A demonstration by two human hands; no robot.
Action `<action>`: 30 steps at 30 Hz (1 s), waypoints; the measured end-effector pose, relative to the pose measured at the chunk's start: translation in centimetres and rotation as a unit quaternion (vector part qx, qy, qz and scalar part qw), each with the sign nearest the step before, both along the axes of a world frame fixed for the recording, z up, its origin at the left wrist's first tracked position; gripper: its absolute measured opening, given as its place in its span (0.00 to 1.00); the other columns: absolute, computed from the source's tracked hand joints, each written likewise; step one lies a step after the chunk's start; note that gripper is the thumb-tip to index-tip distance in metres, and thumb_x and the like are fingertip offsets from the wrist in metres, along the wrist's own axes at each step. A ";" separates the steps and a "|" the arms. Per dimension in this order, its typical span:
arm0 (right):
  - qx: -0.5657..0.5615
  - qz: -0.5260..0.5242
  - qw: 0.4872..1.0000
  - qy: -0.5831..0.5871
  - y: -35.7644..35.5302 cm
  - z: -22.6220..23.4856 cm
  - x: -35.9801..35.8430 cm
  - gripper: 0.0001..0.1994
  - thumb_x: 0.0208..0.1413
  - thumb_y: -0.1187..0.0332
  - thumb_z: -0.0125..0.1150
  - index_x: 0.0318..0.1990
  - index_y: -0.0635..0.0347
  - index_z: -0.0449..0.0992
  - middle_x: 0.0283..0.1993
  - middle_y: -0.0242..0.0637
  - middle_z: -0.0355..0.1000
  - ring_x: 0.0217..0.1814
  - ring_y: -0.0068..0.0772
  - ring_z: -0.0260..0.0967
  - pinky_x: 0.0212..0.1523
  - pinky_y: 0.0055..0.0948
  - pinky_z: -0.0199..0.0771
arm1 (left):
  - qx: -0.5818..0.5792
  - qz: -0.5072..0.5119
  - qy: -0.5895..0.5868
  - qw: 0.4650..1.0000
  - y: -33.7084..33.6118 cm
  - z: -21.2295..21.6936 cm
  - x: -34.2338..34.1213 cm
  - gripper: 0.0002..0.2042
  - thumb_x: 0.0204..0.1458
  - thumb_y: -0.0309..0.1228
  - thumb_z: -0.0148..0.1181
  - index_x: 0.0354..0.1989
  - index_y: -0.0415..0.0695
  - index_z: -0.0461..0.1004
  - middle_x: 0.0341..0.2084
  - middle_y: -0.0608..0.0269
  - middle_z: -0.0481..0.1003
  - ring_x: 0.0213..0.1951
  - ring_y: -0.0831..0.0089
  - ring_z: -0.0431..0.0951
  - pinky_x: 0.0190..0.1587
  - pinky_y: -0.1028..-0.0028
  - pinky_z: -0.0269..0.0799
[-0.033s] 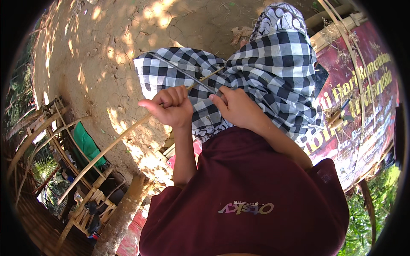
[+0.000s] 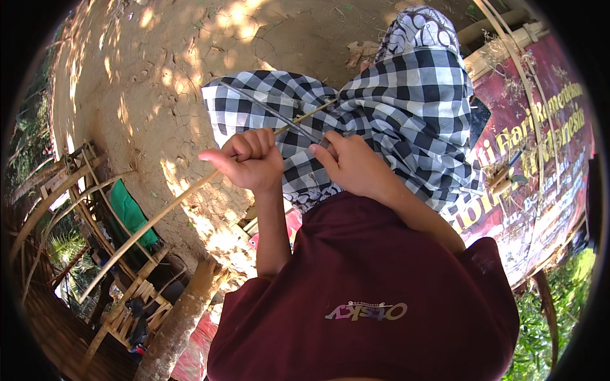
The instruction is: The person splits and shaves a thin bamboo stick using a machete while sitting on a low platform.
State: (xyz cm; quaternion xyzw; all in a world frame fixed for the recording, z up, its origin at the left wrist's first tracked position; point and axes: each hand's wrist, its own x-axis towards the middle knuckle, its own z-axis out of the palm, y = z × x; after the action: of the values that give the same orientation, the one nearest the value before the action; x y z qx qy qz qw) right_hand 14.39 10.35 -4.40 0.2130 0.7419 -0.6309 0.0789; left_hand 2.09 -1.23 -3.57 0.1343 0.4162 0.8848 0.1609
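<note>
A long, thin bamboo strip [image 2: 149, 225] runs slantwise from the lower left, through my left hand [image 2: 249, 159], to the checked cloth over my lap. My left hand is closed around it, thumb pointing out to the left along the strip. My right hand [image 2: 349, 159] grips a knife [image 2: 270, 109] by its handle end, mostly hidden under the fingers. Its long, narrow dark blade points up and left and crosses the strip just beyond my left fist. Whether the edge bites into the strip cannot be made out.
Black-and-white checked cloth [image 2: 406, 89] covers my folded legs. On the right lies a red printed banner [image 2: 534, 159] with a tool [image 2: 505, 174], a dark flat object [image 2: 479, 119] and loose strips. Bamboo frames [image 2: 136, 305] and a green cloth [image 2: 130, 213] stand at left on cracked earth.
My left hand and the bamboo strip have shifted slightly left and down. The knife and my right hand have hardly moved.
</note>
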 end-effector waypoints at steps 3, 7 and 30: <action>-0.015 0.013 0.998 0.052 -0.5 2.3 -0.3 0.15 0.58 0.62 0.52 0.31 0.70 0.68 0.13 0.46 0.66 0.13 0.43 0.64 0.19 0.36 0.61 | 0.025 -0.006 0.001 1.000 -0.5 2.1 -0.8 0.32 0.56 0.63 0.26 0.09 0.50 0.44 0.05 0.74 0.43 0.11 0.79 0.38 0.18 0.75 0.36; 0.019 -0.011 0.995 0.093 -1.3 0.8 0.4 0.15 0.58 0.62 0.53 0.32 0.69 0.69 0.14 0.47 0.67 0.15 0.47 0.66 0.20 0.38 0.63 | 0.030 -0.017 0.000 0.999 -0.6 3.6 -0.1 0.33 0.56 0.63 0.25 0.08 0.50 0.44 0.05 0.74 0.43 0.11 0.79 0.37 0.17 0.75 0.35; 0.018 -0.031 0.999 0.005 -0.2 -1.4 2.0 0.16 0.59 0.62 0.51 0.31 0.70 0.67 0.19 0.51 0.70 0.20 0.50 0.69 0.23 0.39 0.65 | -0.043 0.104 -0.002 0.994 -0.3 5.4 -0.4 0.30 0.58 0.59 0.35 0.10 0.52 0.40 0.05 0.74 0.39 0.13 0.79 0.33 0.17 0.75 0.31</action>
State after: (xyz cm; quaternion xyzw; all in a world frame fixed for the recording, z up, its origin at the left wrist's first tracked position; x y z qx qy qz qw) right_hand 16.36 10.11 -5.76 0.2336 0.7468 -0.6206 0.0517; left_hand 1.66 -1.58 1.86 0.0810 0.4655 0.8782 0.0745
